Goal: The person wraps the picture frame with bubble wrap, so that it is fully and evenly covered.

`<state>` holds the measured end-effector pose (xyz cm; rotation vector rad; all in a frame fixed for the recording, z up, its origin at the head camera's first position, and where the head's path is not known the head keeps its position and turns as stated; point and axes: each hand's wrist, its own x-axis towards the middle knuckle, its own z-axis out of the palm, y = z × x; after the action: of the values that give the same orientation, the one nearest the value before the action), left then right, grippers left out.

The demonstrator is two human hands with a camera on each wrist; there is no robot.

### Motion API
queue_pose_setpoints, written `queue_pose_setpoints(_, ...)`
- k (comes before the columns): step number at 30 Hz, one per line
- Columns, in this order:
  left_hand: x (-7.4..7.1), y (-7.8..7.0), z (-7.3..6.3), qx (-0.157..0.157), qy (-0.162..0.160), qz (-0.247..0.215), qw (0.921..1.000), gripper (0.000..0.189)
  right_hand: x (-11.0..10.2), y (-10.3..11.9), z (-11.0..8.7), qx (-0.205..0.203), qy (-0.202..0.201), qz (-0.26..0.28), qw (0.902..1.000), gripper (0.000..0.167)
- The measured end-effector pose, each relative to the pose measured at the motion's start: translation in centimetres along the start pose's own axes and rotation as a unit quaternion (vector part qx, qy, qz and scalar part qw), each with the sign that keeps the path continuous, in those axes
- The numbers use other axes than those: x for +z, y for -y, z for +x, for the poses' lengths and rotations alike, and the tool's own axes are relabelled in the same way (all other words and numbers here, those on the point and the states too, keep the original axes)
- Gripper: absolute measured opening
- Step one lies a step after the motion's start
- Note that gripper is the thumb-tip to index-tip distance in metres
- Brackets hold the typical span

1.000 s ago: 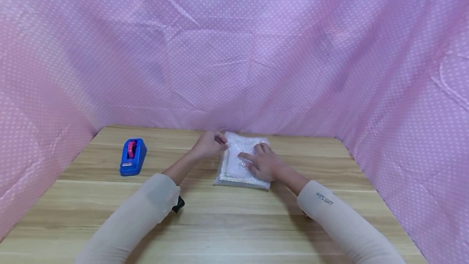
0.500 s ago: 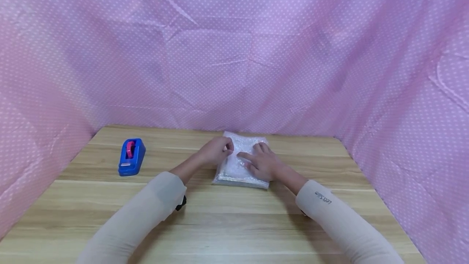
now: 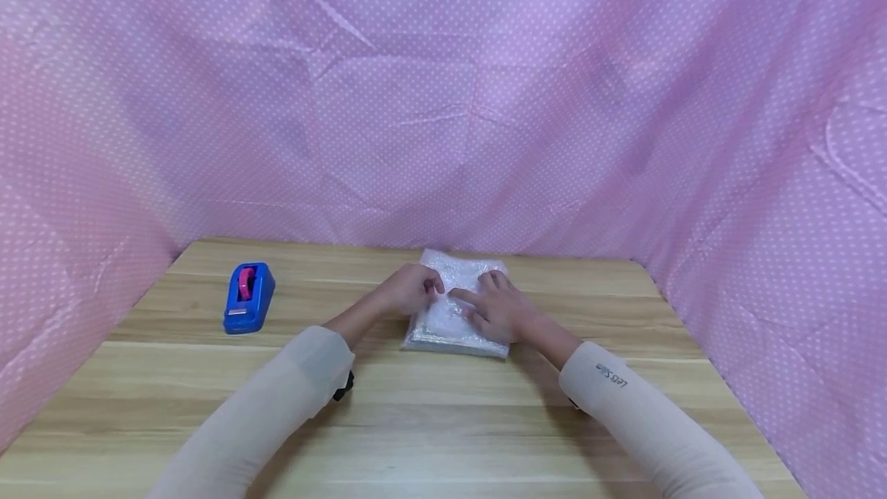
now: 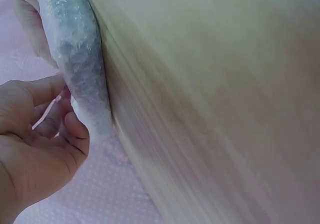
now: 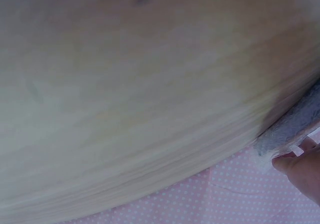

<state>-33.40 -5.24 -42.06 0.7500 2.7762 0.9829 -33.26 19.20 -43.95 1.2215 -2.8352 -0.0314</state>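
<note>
A flat parcel in clear bubble wrap [image 3: 453, 329] lies near the table's far edge. My right hand [image 3: 502, 308] rests on its top from the right with fingers spread. From the left, my left hand [image 3: 410, 288] reaches over the parcel's left side, its fingers bent and fingertips at the wrap, close to the right index finger. The left wrist view shows the bent fingers and thumb of that hand [image 4: 42, 144] against the side of the bubble-wrapped parcel [image 4: 82, 58]. Whether something thin is pinched there cannot be made out.
A blue tape dispenser [image 3: 246, 320] with a pink roll core [image 3: 246, 283] stands at the back left of the wooden table [image 3: 416, 422]. A pink dotted cloth [image 3: 443, 137] hangs behind the table and along both sides.
My left hand has moved right, from the parcel's left edge onto its top, then slightly lower. The right hand stays in place on the parcel; the dispenser has not moved.
</note>
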Motion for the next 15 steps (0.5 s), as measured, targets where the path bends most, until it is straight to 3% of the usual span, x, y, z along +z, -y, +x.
queue_pose_setpoints(10,-1.4,0.8,-0.7,0.019,-0.067,-0.049,0.9963,0.02,-0.1,0.1,0.1,0.003,0.002,0.006,1.0,0.048)
queue_pose_setpoints(15,-1.9,0.9,-0.9,0.028,-0.085,-0.013,0.9959,0.015,-0.1,0.1,0.0,-0.001,-0.003,0.009,1.0,0.048)
